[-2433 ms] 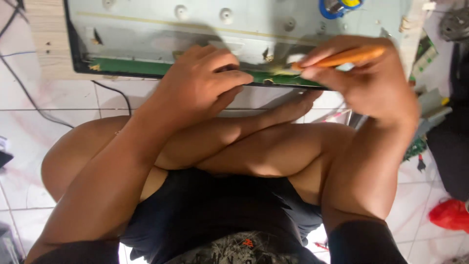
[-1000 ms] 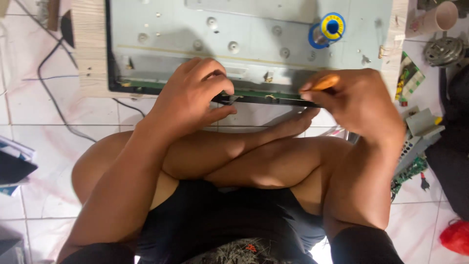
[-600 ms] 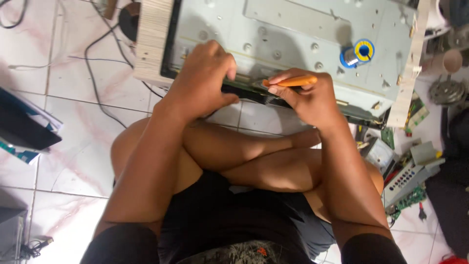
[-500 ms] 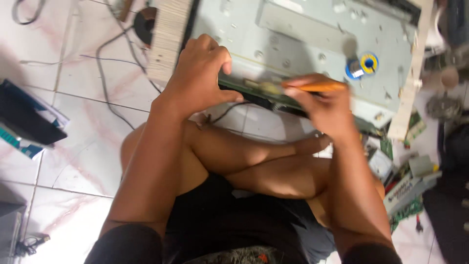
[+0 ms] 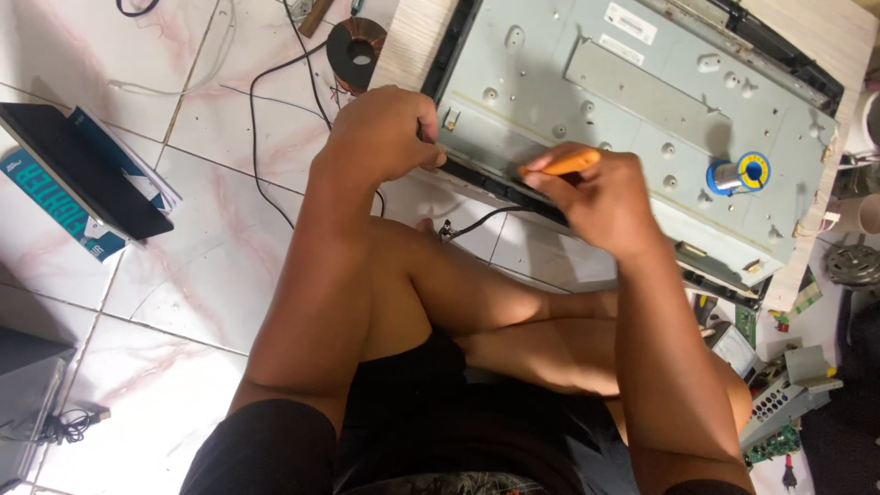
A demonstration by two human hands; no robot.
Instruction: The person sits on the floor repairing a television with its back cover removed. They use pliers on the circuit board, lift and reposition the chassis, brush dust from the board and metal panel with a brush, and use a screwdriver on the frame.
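From the head view, the person sits cross-legged on the tiled floor with a grey metal chassis (image 5: 632, 119) lying just ahead of both hands, its long axis running from the left hand away past the right. The left hand (image 5: 385, 133) is curled over the chassis's near corner, fingers pressed on its dark edge. The right hand (image 5: 596, 197) pinches an orange-handled tool (image 5: 561, 164) against the same edge, slightly nearer the middle. A solder spool (image 5: 741, 173) sits beyond the right hand.
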